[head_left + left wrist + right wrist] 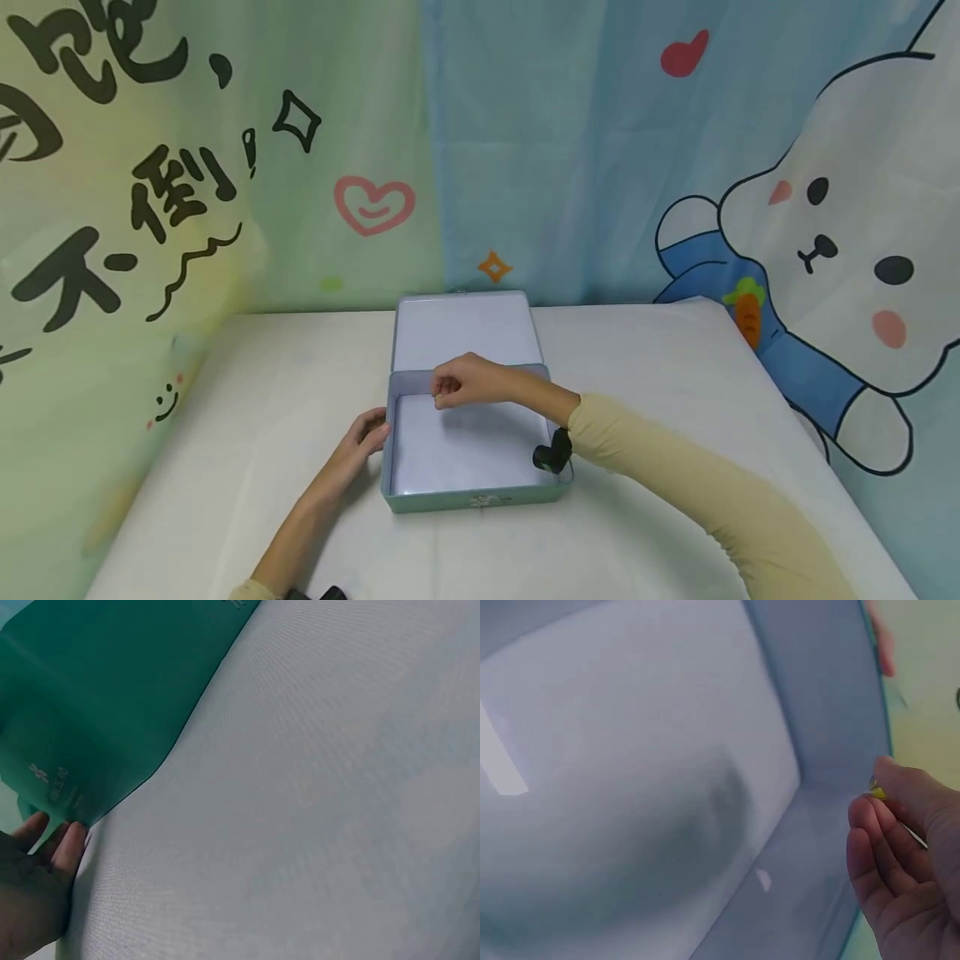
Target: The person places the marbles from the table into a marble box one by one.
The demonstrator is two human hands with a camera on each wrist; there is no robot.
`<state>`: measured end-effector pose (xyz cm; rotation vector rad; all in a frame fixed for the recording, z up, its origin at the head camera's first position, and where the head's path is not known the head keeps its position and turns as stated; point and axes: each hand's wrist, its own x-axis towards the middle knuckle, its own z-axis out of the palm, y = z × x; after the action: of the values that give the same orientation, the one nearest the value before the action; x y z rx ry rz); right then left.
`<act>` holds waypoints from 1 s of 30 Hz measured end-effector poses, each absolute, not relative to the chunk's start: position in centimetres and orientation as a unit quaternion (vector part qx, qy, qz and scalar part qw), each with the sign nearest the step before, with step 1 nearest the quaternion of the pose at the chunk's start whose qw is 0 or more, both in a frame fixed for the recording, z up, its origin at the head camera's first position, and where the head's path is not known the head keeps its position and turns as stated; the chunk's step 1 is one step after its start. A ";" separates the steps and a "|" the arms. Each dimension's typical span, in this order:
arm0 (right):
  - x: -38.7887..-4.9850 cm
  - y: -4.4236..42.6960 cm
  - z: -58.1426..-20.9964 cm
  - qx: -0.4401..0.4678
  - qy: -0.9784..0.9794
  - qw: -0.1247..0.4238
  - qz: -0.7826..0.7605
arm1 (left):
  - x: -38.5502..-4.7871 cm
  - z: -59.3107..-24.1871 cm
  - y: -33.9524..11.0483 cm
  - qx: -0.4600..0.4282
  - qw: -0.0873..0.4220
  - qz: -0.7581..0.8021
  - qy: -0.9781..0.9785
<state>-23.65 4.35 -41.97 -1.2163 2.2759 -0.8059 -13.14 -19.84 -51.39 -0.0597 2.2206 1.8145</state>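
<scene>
Beige sleeve [690, 483] flanks the box [480, 503], clasp [491, 501] nearside, right hand [476, 381] pinching a yellow bit [878, 793], axis unclear, left hand [358, 442] loosely touching the box.

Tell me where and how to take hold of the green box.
I'd grip the green box by its two side walls, coming from left and right: they stand upright, and with the lid folded back, fingers could likely curl over them.

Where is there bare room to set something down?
White cloth lies bare right of the open green box, beyond the right sleeve, and along the box's front wall. Crowded: the left wall, at the left hand, and above the box, at the right hand.
</scene>
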 end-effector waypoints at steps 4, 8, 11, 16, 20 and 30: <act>-24.1 2.7 -43.0 -0.447 0.822 0.243 -0.256 | -12.8 -51.8 -19.8 -0.021 0.141 0.626 0.767; -23.9 1.5 -44.1 -0.449 0.821 0.268 -0.229 | -12.2 -52.0 -19.7 -0.036 0.153 0.615 0.772; -23.7 0.6 -44.9 -0.449 0.823 0.277 -0.211 | -12.0 -51.9 -19.7 -0.044 0.161 0.608 0.776; -23.8 -0.4 -45.9 -0.450 0.829 0.276 -0.187 | -12.5 -51.5 -19.8 -0.042 0.149 0.609 0.778; -23.8 -0.8 -46.6 -0.444 0.828 0.287 -0.185 | -12.7 -51.3 -19.8 -0.046 0.148 0.605 0.781; -23.5 -1.3 -47.5 -0.442 0.828 0.280 -0.201 | -12.7 -51.4 -20.1 -0.043 0.142 0.606 0.781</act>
<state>-23.49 -1.30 -47.54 -1.1851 2.2202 -0.5395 -12.72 -20.07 -51.39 -0.1230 2.2539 1.7499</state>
